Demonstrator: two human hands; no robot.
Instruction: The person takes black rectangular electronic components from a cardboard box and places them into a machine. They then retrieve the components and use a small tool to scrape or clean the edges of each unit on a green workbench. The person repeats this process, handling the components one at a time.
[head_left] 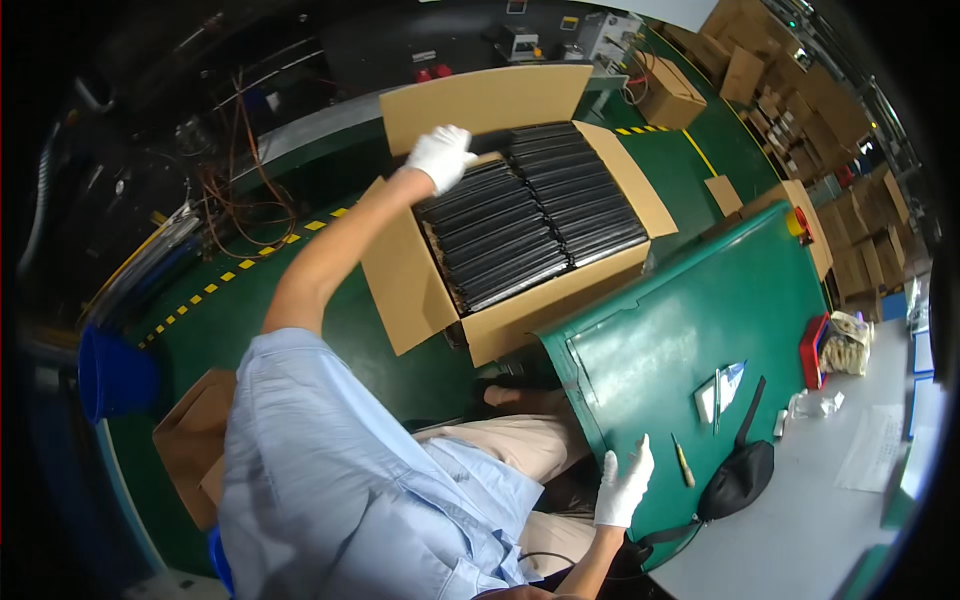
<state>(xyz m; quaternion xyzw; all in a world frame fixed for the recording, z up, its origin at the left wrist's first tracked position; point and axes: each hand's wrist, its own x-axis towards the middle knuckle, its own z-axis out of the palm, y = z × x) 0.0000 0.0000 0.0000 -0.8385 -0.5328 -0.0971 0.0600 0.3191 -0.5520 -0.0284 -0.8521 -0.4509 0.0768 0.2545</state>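
An open cardboard box (pixel 550 312) stands ahead of me, packed with two rows of flat black parts (pixel 500 235) set side by side. My left hand (pixel 440 158), in a white glove, reaches over the box's far left corner. Its fingers are curled together, and whatever they may grip is hidden. Lower right, my right hand (pixel 625 485), gloved in white too, hovers by the green mat's near edge. Thumb and fingers are apart there, with nothing between them. A thin pointed tool (pixel 684 462) lies on the green mat (pixel 650 350) near that hand.
On the mat lie a black pouch (pixel 738 480) with straps and a small white packet (pixel 718 392). A red bin (pixel 815 352) sits farther right. Dark machinery (pixel 370 45) lines the back. A blue bucket (pixel 118 372) and an open carton (pixel 195 435) stand at left.
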